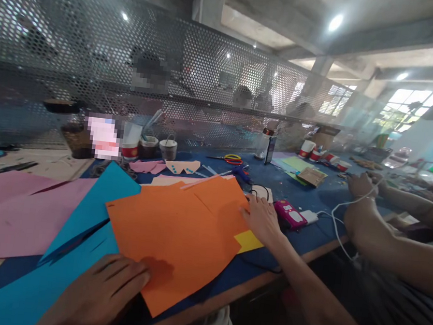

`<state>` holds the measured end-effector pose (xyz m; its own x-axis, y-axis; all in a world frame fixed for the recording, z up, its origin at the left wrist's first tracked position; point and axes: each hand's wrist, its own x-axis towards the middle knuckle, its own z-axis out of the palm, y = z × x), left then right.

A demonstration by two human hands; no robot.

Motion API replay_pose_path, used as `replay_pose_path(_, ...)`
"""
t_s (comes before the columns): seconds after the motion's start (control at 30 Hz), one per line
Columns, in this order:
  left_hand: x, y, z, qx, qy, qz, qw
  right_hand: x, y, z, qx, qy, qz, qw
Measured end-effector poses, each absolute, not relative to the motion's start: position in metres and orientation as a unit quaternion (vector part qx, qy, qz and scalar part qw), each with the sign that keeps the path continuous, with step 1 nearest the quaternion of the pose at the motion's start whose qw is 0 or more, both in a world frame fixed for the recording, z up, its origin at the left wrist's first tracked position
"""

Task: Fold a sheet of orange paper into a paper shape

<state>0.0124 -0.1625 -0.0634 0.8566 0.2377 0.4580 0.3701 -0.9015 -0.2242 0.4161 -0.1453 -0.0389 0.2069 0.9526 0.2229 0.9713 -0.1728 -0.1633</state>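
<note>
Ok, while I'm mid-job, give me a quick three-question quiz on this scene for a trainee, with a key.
1. What colour is the large sheet that has the left hand at its near-left edge and the right hand at its right edge: (a) pink, (b) blue, (c) orange?
2. True or false: the scissors lie on the blue tabletop, beyond that sheet.
3. Which of those two hands is nearer the magenta box?

Key: 1. (c); 2. True; 3. The right hand.
</note>
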Motion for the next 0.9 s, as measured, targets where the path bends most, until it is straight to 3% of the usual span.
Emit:
replay_pose_path(0.33, 0.010, -0.158, -0.066, -0.956, -0.168, -0.207, 0.120, 0.437, -0.123, -0.047, -0.772, -0.593, 0.084, 0.213)
replay_pose_path(0.5, 0.010, -0.152, -0.067, -0.954, -0.147, -0.204, 0.162, 0.446, -0.110, -0.050, -0.762, -0.580, 0.143, 0.250)
replay_pose_path(0.9, 0.005, -0.153, -0.075, -0.948, -0.176, -0.217, 0.150, 0.439, -0.110, -0.048, -0.738, -0.559, 0.192, 0.325)
